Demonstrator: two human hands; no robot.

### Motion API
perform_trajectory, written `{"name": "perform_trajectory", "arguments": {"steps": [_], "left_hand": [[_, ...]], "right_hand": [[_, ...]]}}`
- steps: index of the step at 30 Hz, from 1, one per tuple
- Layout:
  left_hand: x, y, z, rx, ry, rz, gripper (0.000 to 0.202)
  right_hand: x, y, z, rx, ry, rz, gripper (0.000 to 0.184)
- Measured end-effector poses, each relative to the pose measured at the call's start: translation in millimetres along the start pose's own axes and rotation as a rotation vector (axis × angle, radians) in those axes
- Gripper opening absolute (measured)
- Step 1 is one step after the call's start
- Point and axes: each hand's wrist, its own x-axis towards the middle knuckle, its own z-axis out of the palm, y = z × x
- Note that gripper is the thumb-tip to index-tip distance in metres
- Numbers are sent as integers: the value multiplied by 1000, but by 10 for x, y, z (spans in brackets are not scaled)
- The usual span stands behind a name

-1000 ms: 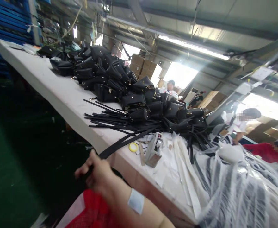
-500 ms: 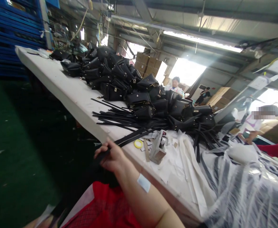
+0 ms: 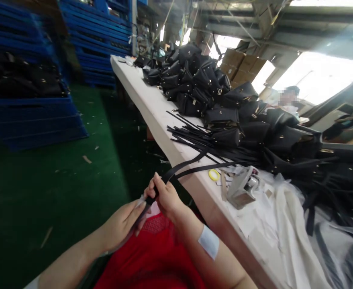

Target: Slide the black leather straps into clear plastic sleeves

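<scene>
Black straps (image 3: 191, 161) run from the table's edge down into my right hand (image 3: 166, 196), whose fingers are closed around them. Just below it, my left hand (image 3: 125, 222) is closed on the lower length of the same straps, in front of the red clothing on my lap. A small whitish, see-through piece shows at the left fingertips; I cannot make out what it is. More black straps (image 3: 188, 134) lie in a loose bundle on the white table (image 3: 152, 108), beside a large heap of black bags (image 3: 194, 76) with gold-coloured fittings.
A tape dispenser (image 3: 244, 188) and a yellow tape roll (image 3: 214, 175) stand near the table edge. White wrapping material (image 3: 296, 224) lies at right. Blue pallets (image 3: 98, 40) and a blue bin (image 3: 34, 120) of black goods stand at left. A person (image 3: 289, 100) is behind the heap.
My view has swung left. My left hand has come up from the lower left edge to the straps beside my right hand, which still grips them.
</scene>
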Motion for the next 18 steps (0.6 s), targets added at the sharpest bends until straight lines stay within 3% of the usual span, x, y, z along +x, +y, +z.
{"name": "perform_trajectory", "arguments": {"steps": [3,6,9,13,18], "left_hand": [[25,-18,16,-9,-22,28,51],[4,-45,41,-27,-79,-7,50],[-13,-57,62,-54,-116,-36,51],[83,3,92,-132,-72,-16,55],[152,68,170,-209,49,-30,59]], "right_hand": [[-18,6,-12,-15,-15,10,46],[81,-211,-173,62,136,-73,47],[151,-393,-294,-57,230,-199,52],[27,-273,-172,-308,118,-247,57],[-200,-6,41,-373,-32,-162,57]]}}
